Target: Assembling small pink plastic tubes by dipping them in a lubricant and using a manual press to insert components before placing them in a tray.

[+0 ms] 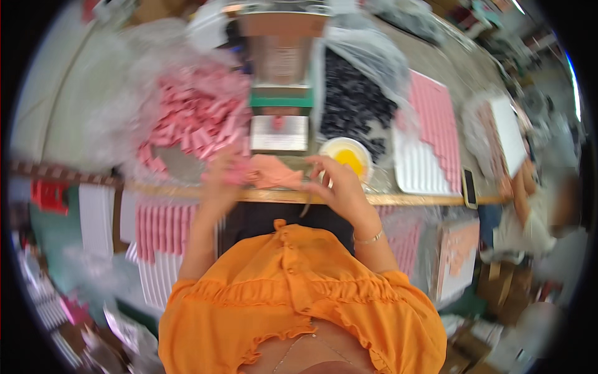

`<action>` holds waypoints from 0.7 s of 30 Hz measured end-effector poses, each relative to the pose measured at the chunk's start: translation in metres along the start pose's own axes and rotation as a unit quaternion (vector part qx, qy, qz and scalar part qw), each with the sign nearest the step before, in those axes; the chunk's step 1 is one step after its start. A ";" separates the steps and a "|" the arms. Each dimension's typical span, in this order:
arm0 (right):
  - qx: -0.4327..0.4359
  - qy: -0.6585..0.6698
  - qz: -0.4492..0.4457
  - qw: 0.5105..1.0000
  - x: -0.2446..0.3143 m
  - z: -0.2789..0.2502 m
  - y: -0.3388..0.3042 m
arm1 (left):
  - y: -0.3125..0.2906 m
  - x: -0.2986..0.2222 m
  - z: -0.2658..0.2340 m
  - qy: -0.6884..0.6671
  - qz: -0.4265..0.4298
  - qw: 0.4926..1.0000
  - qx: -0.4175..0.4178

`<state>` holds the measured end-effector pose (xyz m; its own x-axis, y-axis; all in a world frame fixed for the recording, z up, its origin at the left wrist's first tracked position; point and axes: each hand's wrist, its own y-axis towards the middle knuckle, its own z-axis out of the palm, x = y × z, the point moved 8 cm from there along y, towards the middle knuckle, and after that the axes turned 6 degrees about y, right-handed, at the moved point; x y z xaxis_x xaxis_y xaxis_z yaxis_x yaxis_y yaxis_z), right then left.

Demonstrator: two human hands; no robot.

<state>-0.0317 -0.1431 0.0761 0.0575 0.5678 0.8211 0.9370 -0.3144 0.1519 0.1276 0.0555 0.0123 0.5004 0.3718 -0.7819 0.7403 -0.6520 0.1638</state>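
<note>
At the near table edge lies a crumpled peach cloth (272, 172), between my two hands. My left hand (221, 181) is smeared by motion beside the pile of pink pieces (196, 118); its fingers cannot be made out. My right hand (341, 190) is curled at the cloth's right end, thumb and fingertips close together. A thin streak below those fingertips is too blurred to name. Just beyond the right hand stands a white round tub (330, 148) with yellow contents (351, 160). Straight ahead is a press-like machine (281, 96) with a pale metal block (279, 133) at its base.
Dark small pieces (352, 93) lie in clear plastic right of the machine. Farther right are a white ridged tray (416, 163) with pink strips (434, 112) and a phone (469, 189). Another person (529, 209) sits at the far right. More ridged trays (163, 274) stand below the table edge.
</note>
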 end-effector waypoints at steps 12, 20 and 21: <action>-0.301 -0.245 0.206 0.898 -0.178 -0.137 -0.033 | 0.051 0.155 -0.136 0.276 -0.005 0.951 -0.139; -0.128 -0.325 0.228 0.909 -0.193 -0.127 -0.007 | 0.014 0.081 -0.123 0.167 -0.007 0.947 -0.274; -0.189 -0.294 0.186 0.918 -0.177 -0.129 -0.012 | 0.011 0.078 -0.111 0.067 -0.048 0.966 -0.244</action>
<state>-0.0974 -0.3378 0.0001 0.6300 0.6446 0.4332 0.6341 -0.7489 0.1922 0.2249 0.1504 0.0197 0.4476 0.5192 -0.7281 0.8937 -0.2319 0.3840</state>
